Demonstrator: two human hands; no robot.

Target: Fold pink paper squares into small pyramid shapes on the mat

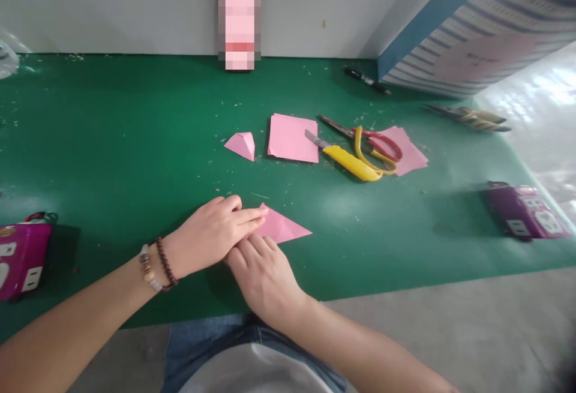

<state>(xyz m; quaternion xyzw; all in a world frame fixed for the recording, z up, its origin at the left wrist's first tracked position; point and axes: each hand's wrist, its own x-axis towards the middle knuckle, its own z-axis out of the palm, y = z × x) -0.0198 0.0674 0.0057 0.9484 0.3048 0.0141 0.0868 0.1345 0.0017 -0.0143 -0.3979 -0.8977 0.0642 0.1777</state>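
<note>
A pink sheet of paper (284, 228), folded to a triangle, lies on the green table in front of me, its sharp tip pointing right. My left hand (211, 228) presses its upper left part with two fingers stretched out together, the others bent. Below it, my right hand (265, 276) is closed with curled fingers against the paper's lower left edge. Both hands hide the left end of the sheet. Just beyond them sits a small folded pink paper piece (242, 145), and right of that a stack of square pink paper (291, 138).
A yellow-handled utility knife (351, 162) rests partly on the stack, beside red-and-yellow scissors (382, 144) over more pink sheets (407, 152). Farther off are a black pen (366, 80), pliers (470, 117) and a striped box (468, 39). Purple devices stand left (27, 258) and right (526, 210).
</note>
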